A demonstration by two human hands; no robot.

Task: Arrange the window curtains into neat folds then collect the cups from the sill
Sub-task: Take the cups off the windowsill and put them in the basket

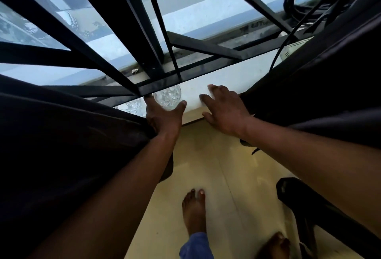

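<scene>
Cups: we count two on the sill (pixel 226 81) at centre frame. Our left hand (pixel 162 117) cradles the nearer cup (pixel 168 98), fingers spread; the second cup (pixel 134 107) is half hidden by the left curtain (pixel 61 135). Our right hand (pixel 223 107) lies flat, released.

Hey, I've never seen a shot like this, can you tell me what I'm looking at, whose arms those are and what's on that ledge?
One picture, from a camera worn on a person's head, looking down at their own arms. No machine here.

The left hand reaches round a cut-glass cup on the white sill; its fingers look spread, not yet closed. A second glass sits left of it. The right hand rests flat on the sill, holding nothing.

Dark curtains hang on both sides, black window bars above.
</scene>
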